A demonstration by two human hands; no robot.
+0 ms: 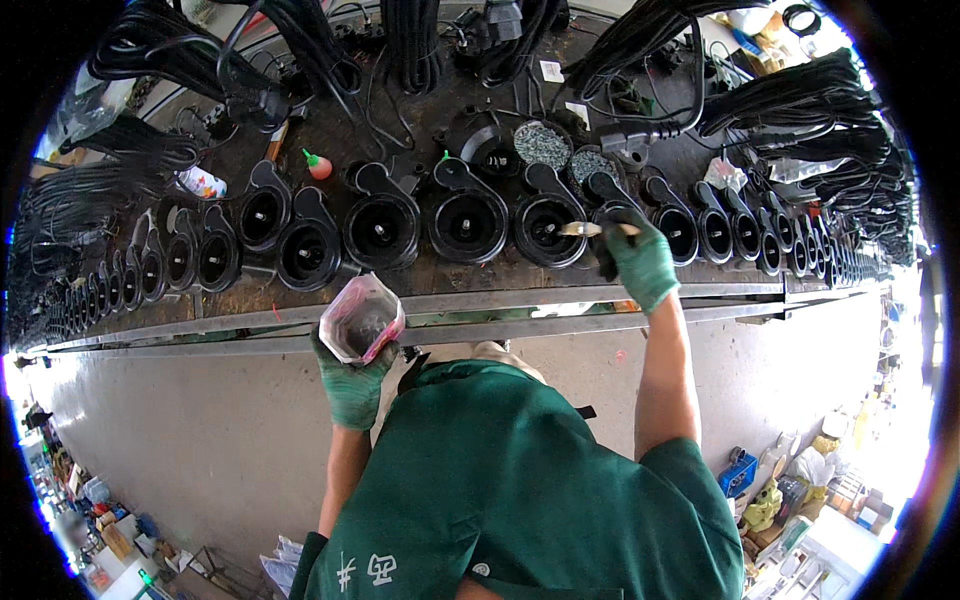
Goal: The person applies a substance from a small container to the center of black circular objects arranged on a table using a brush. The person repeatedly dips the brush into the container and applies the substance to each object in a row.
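In a green glove, my left hand (354, 388) grips a cut-open clear plastic container (346, 318) with pink-stained edges. It is tilted so its mouth shows, just off the bench's front edge. My right hand (643, 265), gloved in green with dark fingertips, is closed around the handle of a small brush (588, 229). The brush points left, its tip over the open black round housing (529, 246) with a metal shaft at its centre. Whether the tip touches the shaft cannot be seen. Another black housing (468, 226) sits just left of it.
A long row of similar housings runs along the dark bench (440, 305). Behind it stand a small red bottle with a green tip (318, 166) and round containers of grey granules (541, 144). Bundled black cables (411, 45) hang at the back. A blue crate (737, 472) lies behind me, right.
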